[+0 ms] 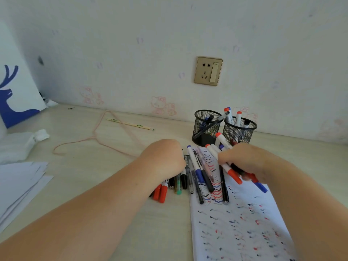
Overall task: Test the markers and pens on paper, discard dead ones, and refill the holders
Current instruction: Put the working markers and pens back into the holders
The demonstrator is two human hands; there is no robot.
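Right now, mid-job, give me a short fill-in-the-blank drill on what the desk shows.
1. The right hand grips a bundle of ____.
2. Two black mesh holders stand just in front of the ____.
3. The test paper is covered in wavy lines and ____.
4. The left hand rests on pens lying to the ____ of the paper.

Missing words: markers; wall; dots; left

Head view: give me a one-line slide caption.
Right hand grips a bunch of markers over the scribbled test paper, left hand rests on loose pens, before two mesh holders.
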